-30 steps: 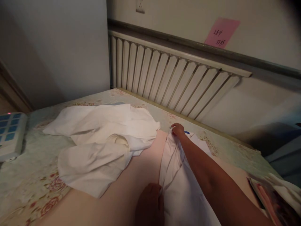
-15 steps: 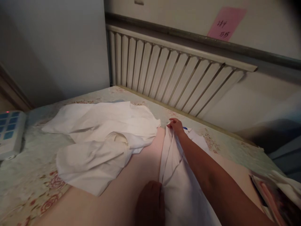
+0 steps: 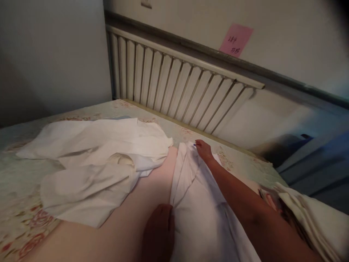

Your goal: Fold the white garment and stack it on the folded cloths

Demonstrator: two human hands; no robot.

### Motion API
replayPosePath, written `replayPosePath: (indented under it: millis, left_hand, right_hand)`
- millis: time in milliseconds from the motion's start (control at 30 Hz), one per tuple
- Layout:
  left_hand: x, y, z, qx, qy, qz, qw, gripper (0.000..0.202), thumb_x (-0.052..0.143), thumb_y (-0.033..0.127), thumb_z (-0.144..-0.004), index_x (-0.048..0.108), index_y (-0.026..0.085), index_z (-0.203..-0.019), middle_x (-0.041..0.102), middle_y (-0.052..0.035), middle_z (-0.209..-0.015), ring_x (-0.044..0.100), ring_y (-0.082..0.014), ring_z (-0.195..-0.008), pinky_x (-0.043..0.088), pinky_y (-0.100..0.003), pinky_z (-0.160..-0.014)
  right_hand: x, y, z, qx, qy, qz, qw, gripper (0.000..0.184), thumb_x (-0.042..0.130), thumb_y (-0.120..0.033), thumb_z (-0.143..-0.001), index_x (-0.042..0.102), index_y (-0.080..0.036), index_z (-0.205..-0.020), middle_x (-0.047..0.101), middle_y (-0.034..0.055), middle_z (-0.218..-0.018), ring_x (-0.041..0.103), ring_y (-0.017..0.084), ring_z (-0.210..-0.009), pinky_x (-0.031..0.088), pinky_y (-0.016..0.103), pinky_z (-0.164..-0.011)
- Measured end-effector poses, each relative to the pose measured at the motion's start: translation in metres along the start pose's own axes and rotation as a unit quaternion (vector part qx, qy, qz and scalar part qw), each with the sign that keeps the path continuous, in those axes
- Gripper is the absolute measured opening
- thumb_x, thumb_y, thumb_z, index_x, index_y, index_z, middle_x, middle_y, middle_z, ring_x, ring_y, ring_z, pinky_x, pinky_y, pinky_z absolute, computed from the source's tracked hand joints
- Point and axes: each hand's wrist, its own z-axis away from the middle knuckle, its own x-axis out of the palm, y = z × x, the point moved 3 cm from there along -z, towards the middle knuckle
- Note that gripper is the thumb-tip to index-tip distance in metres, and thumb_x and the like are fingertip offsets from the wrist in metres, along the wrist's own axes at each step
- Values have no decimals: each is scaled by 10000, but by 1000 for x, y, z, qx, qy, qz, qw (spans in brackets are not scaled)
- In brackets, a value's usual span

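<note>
right hand (image 3: 203, 150) drawn cloth (image 3: 196, 203) edge leftward

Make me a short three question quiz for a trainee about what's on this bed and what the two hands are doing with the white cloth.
1. True or false: both hands touch the same white cloth.
2. Which hand reaches to the far end of that cloth? A. left hand B. right hand C. neither
3. Fill in: the crumpled white garment lies to the ____ of the cloth under the hands, on the flowered sheet.

Key
1. True: the left hand rests at the near edge, the right hand at the far end.
2. B
3. left

Also in view: a slatted headboard, a pink note on the wall, and folded cloths at the right.
</note>
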Motion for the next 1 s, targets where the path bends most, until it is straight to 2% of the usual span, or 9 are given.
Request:
replayPosePath:
  millis: [167,267,367,467,533,600,700,1000]
  left_hand:
    - [-1,1,-5,-3,-14,3,1000,319,332,271,-939,638,196,-986,675,-85,-992,620,-203,-943,467,-349,-863]
    - [-2,3,-8,1,-30,0,1000,313,331,272,-940,620,182,-1021,666,-90,-1039,609,-202,-979,450,-344,-879]
    - [-6,6,-9,-8,-45,-14,999,298,338,265,-935,606,184,-1040,657,-84,-1078,601,-194,-999,439,-331,-875]
    - [-10,9,-9,-17,-61,-27,998,289,340,255,-931,592,188,-1056,649,-80,-1115,593,-190,-1020,429,-327,-880]
    - [-11,10,-10,-19,-66,-27,997,287,338,257,-932,586,188,-1059,646,-80,-1132,587,-190,-1037,423,-329,-895]
    - [-10,9,-11,-20,-67,-25,997,286,340,263,-932,580,190,-1069,646,-78,-1138,585,-191,-1045,421,-331,-903]
    - [-8,7,-11,-15,-69,-26,997,302,339,276,-929,567,188,-1106,636,-81,-1160,581,-203,-1064,419,-349,-912]
    - [-7,8,-12,-7,-65,-50,997,316,362,296,-907,592,191,-1096,639,-79,-1148,591,-210,-1046,437,-344,-882]
  right_hand:
    - [-81,42,65,44,30,66,996,296,515,-175,-779,687,-216,-1016,723,29,-1051,650,179,-1020,462,340,-979]
    - [-125,67,122,78,46,93,992,298,503,-198,-770,698,-224,-994,733,39,-1012,661,212,-1011,470,380,-975]
    - [-153,85,191,94,50,102,989,333,475,-262,-805,701,-222,-1045,724,80,-1074,659,243,-1047,485,407,-974]
    - [-160,98,258,85,36,99,991,420,458,-386,-858,661,-196,-1173,678,102,-1201,628,252,-1130,481,422,-1008]
    - [-156,104,292,33,2,115,993,468,426,-410,-887,617,-191,-1254,630,103,-1285,580,254,-1208,445,451,-1057]
    - [-150,107,313,-15,-9,151,988,468,415,-399,-903,597,-203,-1287,579,96,-1355,506,260,-1292,371,490,-1118]
    - [-146,109,324,-42,-2,191,981,449,388,-365,-939,561,-233,-1332,540,77,-1400,446,249,-1343,314,504,-1152]
    - [-149,100,322,-50,19,207,977,426,376,-330,-960,565,-215,-1324,560,89,-1379,471,234,-1322,334,482,-1142]
